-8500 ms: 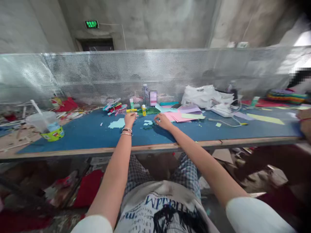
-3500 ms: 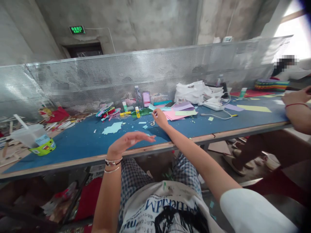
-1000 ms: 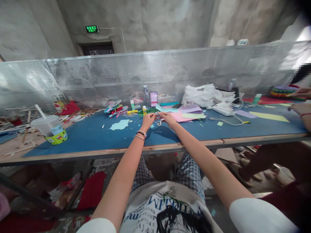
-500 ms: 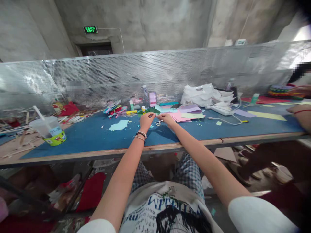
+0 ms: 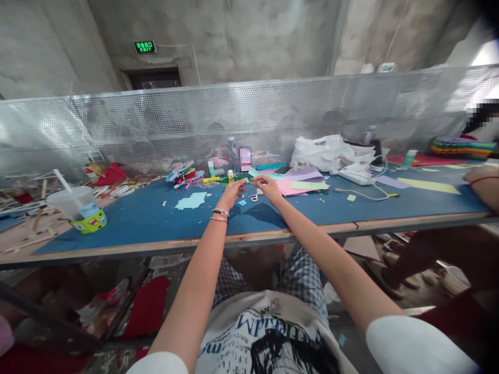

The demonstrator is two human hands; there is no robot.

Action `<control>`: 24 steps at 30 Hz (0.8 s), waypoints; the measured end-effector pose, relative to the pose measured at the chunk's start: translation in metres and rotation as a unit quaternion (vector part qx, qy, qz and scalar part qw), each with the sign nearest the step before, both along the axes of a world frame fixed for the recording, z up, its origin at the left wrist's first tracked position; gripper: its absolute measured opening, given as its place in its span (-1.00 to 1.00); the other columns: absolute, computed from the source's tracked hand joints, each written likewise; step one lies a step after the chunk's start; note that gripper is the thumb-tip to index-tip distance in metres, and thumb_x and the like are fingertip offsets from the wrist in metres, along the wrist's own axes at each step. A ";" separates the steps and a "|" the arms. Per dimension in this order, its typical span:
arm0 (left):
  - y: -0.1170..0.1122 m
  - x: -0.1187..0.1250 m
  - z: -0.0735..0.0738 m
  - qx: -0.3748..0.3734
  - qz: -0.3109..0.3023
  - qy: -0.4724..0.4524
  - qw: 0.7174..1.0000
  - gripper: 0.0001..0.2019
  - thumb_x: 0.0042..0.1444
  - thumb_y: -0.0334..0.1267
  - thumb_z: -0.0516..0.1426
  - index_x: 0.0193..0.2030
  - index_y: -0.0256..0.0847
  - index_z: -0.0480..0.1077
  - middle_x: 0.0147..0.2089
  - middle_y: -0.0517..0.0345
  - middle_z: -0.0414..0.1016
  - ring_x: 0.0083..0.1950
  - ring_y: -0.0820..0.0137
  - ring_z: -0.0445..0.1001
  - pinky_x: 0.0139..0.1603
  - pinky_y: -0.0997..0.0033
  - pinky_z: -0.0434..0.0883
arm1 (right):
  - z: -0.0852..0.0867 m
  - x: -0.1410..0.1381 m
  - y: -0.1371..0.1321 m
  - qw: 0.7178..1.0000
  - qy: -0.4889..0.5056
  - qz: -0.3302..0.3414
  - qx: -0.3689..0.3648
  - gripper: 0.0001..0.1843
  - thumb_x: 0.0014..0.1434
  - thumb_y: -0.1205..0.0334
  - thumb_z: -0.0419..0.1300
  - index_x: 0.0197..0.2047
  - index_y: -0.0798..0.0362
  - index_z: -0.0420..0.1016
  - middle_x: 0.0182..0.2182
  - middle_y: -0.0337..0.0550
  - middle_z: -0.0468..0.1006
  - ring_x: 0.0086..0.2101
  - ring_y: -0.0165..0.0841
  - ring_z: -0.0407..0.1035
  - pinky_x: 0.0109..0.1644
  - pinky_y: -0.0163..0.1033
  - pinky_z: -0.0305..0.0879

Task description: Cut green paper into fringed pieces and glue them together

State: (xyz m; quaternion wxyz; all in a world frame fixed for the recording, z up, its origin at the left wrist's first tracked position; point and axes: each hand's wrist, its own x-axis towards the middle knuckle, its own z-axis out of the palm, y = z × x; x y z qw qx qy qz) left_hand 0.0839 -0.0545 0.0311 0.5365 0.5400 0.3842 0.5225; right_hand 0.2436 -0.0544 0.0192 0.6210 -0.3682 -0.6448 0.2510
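Note:
Both my arms reach out over the blue table top [image 5: 148, 218]. My left hand [image 5: 231, 192], with bracelets on the wrist, hovers above the table with its fingers stretched toward my right hand and nothing in them. My right hand [image 5: 267, 187] is just beside it, fingertips pinched on something small that I cannot make out, near a dark green paper [image 5: 238, 178]. White-handled scissors [image 5: 255, 197] lie on the table between and just below the two hands. A small light-blue scrap [image 5: 241, 202] lies next to them.
A lidded cup with a straw [image 5: 80, 208] stands at the left. A light-blue cut sheet [image 5: 191, 200], glue sticks [image 5: 231, 176], a phone [image 5: 245, 157], stacked coloured papers [image 5: 302, 184], a white bag [image 5: 323, 150] and a power strip [image 5: 356, 178] lie further back. Another person's arm [image 5: 483, 182] rests at the right edge.
My hands, which met fingertip to fingertip half a second ago, have drawn slightly apart. The left hand's fingers have stretched out, and the right hand has shifted a little right and back.

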 end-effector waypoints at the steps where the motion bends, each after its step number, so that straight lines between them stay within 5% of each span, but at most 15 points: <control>1: 0.000 -0.001 0.000 -0.003 -0.012 -0.003 1.000 -0.70 -0.09 -0.09 0.23 -0.28 -0.26 0.46 -0.26 0.11 0.49 -0.42 0.58 0.39 -0.46 0.58 0.23 | 0.000 0.001 0.000 1.000 -0.003 -0.006 0.002 -0.66 -0.15 0.07 0.28 -0.30 0.09 0.53 -0.37 -0.18 0.52 -0.40 -0.43 0.29 -0.24 -0.28 0.21; 12: 0.001 -0.003 -0.003 0.064 -0.030 0.131 0.989 -0.69 -0.08 -0.05 0.19 -0.33 -0.28 0.47 -0.30 0.10 0.48 -0.40 0.55 0.38 -0.45 0.57 0.20 | 0.001 0.001 -0.002 0.998 -0.045 0.025 -0.028 -0.60 -0.09 0.05 0.23 -0.20 0.10 0.57 -0.36 -0.13 0.57 -0.39 -0.39 0.33 -0.31 -0.29 0.20; 24: -0.001 0.004 -0.004 0.207 -0.007 0.238 0.949 -0.62 0.05 0.00 0.07 -0.30 -0.34 0.48 -0.37 0.05 0.52 -0.44 0.48 0.40 -0.49 0.53 0.25 | -0.004 0.003 0.007 0.997 -0.020 -0.008 -0.074 -0.62 -0.16 -0.07 0.23 -0.46 0.11 0.50 -0.54 -0.19 0.49 -0.49 -0.43 0.25 -0.42 -0.33 0.15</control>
